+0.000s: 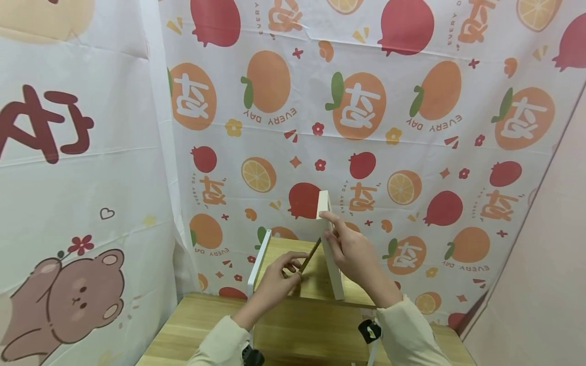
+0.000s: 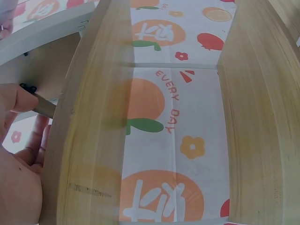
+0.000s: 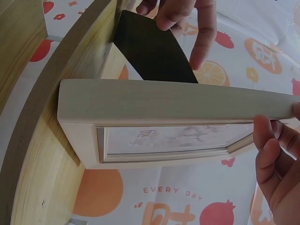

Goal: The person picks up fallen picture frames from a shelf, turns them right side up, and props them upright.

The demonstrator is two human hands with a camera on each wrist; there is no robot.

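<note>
A white photo frame (image 1: 333,269) stands upright on the top board of a wooden shelf unit, seen nearly edge-on in the head view. Its glazed front (image 3: 173,139) shows in the right wrist view, with a faint print behind it. From its back a dark stand leg (image 3: 157,49) slants out. My left hand (image 1: 279,277) pinches this leg between thumb and fingers, behind the frame. Up at the frame's top end, my right hand (image 1: 357,254) grips the edge, fingertips on the rim. A small dark clip (image 2: 28,87) shows on the frame's back in the left wrist view.
The shelf unit has wooden boards (image 1: 284,244) and white side rails (image 1: 259,262), and it stands on a wooden table (image 1: 197,320). Below the top board lies an open tier. A fruit-printed cloth (image 1: 293,127) hangs close behind, with a bear-printed cloth (image 1: 82,203) at the left.
</note>
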